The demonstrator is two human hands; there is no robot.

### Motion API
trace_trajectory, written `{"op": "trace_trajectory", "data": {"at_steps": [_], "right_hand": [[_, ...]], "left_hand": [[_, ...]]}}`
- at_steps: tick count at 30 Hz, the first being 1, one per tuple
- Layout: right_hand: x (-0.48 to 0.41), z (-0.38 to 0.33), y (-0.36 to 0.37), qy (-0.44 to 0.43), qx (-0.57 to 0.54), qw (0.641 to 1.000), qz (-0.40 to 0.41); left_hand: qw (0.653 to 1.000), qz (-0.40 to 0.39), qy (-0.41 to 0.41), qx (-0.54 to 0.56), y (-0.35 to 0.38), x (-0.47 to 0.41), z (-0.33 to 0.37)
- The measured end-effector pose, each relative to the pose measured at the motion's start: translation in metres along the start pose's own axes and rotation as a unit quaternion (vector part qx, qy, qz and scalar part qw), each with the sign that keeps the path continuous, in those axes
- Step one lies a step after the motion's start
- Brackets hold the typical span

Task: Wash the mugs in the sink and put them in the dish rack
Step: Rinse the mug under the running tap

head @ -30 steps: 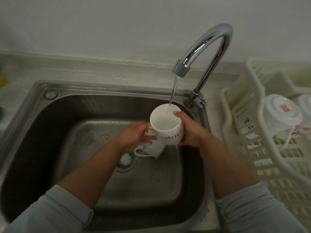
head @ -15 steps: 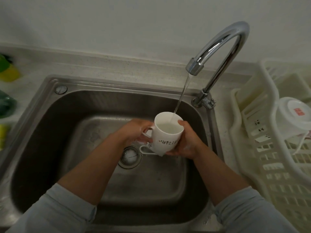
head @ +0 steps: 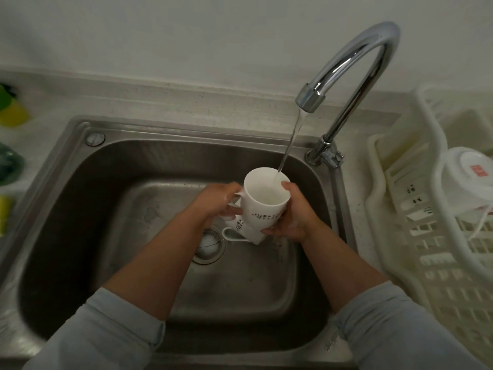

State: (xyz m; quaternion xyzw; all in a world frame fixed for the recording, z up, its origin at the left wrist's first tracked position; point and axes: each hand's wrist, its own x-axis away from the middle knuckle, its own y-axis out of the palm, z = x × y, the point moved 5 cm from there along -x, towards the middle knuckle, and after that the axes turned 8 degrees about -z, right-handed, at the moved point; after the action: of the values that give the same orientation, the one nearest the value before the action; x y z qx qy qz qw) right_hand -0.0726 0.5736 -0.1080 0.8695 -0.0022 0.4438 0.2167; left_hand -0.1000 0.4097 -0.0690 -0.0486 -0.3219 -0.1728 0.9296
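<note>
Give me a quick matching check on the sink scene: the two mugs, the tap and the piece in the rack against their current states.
Things:
1. upper white ceramic mug
2. lower white ceramic mug
3. curved chrome tap
4. red-labelled white ceramic piece

States:
A. upside down in the cream plastic dish rack
B. running water
C. lying on its side on the floor of the steel sink
D. gripped by the left hand and right hand

Pairs: 1-D, 2-C, 3-B, 4-A.

The sink (head: 80, 196) floor lies open at left and near. The held mug (head: 262, 202) fills the middle, a second mug (head: 244, 229) lying beneath; the tap (head: 344, 60) arches far right; the rack (head: 440, 289) walls the right.
</note>
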Motion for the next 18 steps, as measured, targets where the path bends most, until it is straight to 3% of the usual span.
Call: {"op": "trace_trajectory", "data": {"at_steps": [4,9,14,18], "right_hand": [[0.002,0.005,-0.007,0.028,0.005,0.999,-0.023],[0.003,-0.001,0.005,-0.001,0.016,1.0,0.005],[0.007,0.006,-0.002,0.057,0.006,0.998,-0.034],[0.008,0.003,0.008,0.027,0.02,0.999,-0.018]], "left_hand": [[0.999,-0.033,-0.007,-0.03,0.004,0.004,-0.002],[1.0,0.029,-0.002,0.004,-0.003,0.002,-0.001],[0.999,-0.032,-0.014,-0.035,0.0,0.01,0.001],[1.0,0.014,-0.018,-0.014,-0.008,0.01,0.0]]}}
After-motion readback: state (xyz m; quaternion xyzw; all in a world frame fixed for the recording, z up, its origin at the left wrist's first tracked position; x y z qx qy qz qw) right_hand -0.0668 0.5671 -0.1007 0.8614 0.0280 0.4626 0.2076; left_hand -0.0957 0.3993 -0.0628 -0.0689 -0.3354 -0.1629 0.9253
